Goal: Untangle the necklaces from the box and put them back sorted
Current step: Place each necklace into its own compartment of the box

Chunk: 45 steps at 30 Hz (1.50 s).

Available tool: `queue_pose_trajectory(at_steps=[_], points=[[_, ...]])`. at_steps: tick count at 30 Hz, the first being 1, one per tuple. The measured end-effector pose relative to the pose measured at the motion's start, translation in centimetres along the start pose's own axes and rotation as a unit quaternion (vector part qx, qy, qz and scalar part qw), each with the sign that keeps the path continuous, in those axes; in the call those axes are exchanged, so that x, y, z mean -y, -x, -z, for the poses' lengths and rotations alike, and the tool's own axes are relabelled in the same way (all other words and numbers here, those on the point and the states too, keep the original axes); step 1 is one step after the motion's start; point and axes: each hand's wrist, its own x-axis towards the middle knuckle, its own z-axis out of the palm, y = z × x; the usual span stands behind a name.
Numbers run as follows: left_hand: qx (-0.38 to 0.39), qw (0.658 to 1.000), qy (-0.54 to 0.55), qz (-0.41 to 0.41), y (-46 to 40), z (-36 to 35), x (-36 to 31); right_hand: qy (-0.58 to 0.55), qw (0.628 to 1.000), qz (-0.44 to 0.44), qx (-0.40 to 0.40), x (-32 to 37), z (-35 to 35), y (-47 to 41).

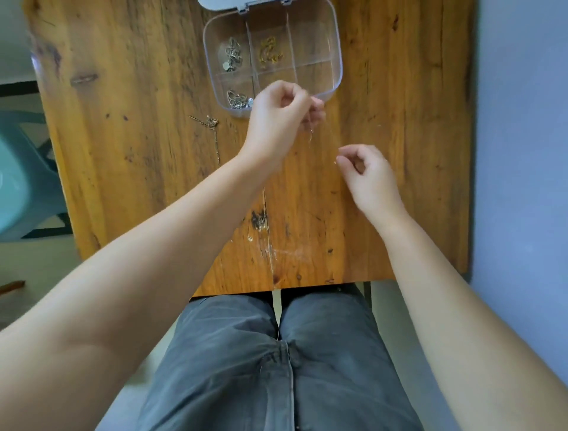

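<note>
A clear plastic box (333,37) with several compartments stands open at the far middle of the wooden table (129,92). A silver necklace (232,57) lies in its far left compartment, a gold one (270,52) in the middle one, another silver one (237,99) in the near left one. A bronze chain (212,129) lies on the table left of the box. My left hand (278,118) pinches one end of a very thin chain (311,135) in front of the box. My right hand (367,175) pinches its other end, lower right.
A teal chair (21,172) stands left of the table. A pale wall (522,153) runs along the table's right edge. My legs in grey trousers (276,369) are below the near edge. The box lid (221,3) shows at the top.
</note>
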Motion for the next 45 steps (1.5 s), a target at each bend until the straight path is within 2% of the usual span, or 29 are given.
queue_pose_trajectory(at_steps=[2, 4, 6, 7, 11, 13, 16, 18, 22, 25, 27, 30, 33, 36, 38, 40, 43, 45], points=[[-0.036, 0.987, 0.134, 0.079, -0.5, 1.5, -0.5, -0.066, 0.997, -0.040, -0.014, 0.4, 1.0, 0.3], [-0.066, 0.965, 0.224, 0.122, -0.8, 2.5, -0.6, -0.160, 0.985, -0.064, -0.034, 1.7, 1.7, 0.1], [-0.082, 0.942, 0.296, 0.137, -0.9, 3.0, -0.8, -0.232, 0.971, -0.043, -0.049, 3.9, 1.7, -0.5], [-0.087, 0.934, 0.316, 0.138, -1.1, 3.0, -1.0, -0.232, 0.971, -0.023, -0.052, 5.2, 1.5, -1.1], [-0.096, 0.914, 0.368, 0.144, -1.5, 2.7, -2.9, -0.166, 0.985, 0.035, -0.029, 9.8, -0.3, -4.0], [-0.070, 0.911, 0.383, 0.136, -1.4, 2.6, -4.0, -0.118, 0.991, 0.064, -0.013, 11.2, -0.9, -5.1], [-0.010, 0.926, 0.361, 0.113, -1.1, 2.4, -5.9, -0.101, 0.984, 0.128, 0.076, 12.5, -0.9, -5.8], [0.006, 0.932, 0.350, 0.097, -1.2, 2.6, -7.0, -0.106, 0.974, 0.140, 0.142, 13.0, -0.8, -6.0], [0.016, 0.921, 0.378, 0.089, -1.7, 4.4, -8.0, -0.149, 0.963, 0.109, 0.198, 13.4, -1.0, -5.7], [-0.022, 0.915, 0.390, 0.097, -2.4, 5.9, -7.4, -0.278, 0.942, 0.017, 0.187, 12.6, -0.7, -5.8], [-0.062, 0.908, 0.400, 0.110, -3.0, 6.6, -6.7, -0.325, 0.931, -0.032, 0.162, 11.8, -0.1, -6.3], [-0.113, 0.903, 0.390, 0.139, -3.9, 6.3, -5.3, -0.272, 0.957, -0.063, 0.081, 11.1, 0.1, -7.2], [-0.128, 0.922, 0.319, 0.180, -4.2, 4.3, -4.2, -0.095, 0.995, -0.015, 0.022, 11.6, -0.8, -8.1], [-0.117, 0.932, 0.253, 0.230, -4.5, 2.5, -3.8, 0.079, 0.994, 0.041, 0.066, 12.5, -2.0, -8.7], [-0.103, 0.940, 0.214, 0.243, -4.6, 2.3, -3.6, 0.150, 0.983, 0.048, 0.096, 12.9, -2.3, -8.8], [-0.084, 0.946, 0.208, 0.235, -4.5, 3.2, -3.6, 0.161, 0.982, 0.048, 0.090, 12.9, -2.0, -8.6], [-0.072, 0.962, 0.203, 0.170, -4.1, 6.8, -3.2, 0.106, 0.992, 0.054, 0.052, 12.3, -1.2, -7.3], [-0.103, 0.984, 0.092, 0.115, -3.7, 9.9, -2.5, 0.081, 0.993, 0.047, 0.065, 11.3, -1.6, -5.4]])
